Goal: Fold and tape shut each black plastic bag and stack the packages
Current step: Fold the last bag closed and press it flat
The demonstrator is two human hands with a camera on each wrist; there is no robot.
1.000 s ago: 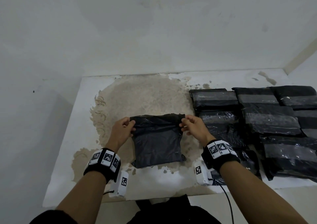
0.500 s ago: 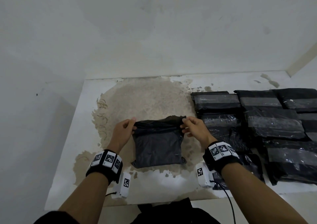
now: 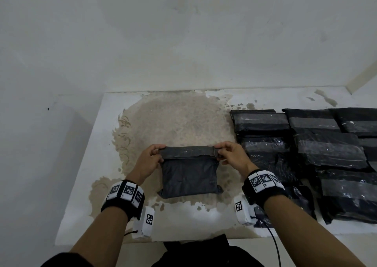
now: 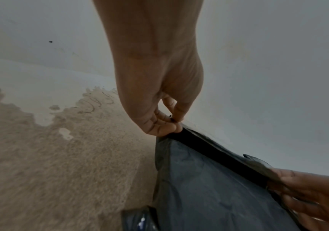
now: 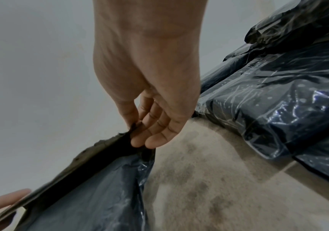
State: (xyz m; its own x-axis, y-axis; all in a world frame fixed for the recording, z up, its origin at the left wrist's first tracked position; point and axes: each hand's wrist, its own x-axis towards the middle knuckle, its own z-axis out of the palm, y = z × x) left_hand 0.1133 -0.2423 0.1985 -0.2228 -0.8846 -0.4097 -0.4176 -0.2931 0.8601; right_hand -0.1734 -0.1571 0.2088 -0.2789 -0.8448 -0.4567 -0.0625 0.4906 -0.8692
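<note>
The left hand [image 3: 150, 160] and right hand [image 3: 231, 156] each pinched an end of the black bag [image 3: 188, 176]'s folded top flap, the bag lying between them on the bench [image 3: 81, 185]. Uneven pull could skew or unroll the fold before taping.

Matt black plastic bag [image 3: 188, 176], glossy taped packages [image 3: 330, 152], worn rough tabletop [image 3: 175, 121]

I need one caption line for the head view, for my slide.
Both hands, left hand and right hand, pinch the folded top flap of a black plastic bag beside taped packages on the table.
</note>
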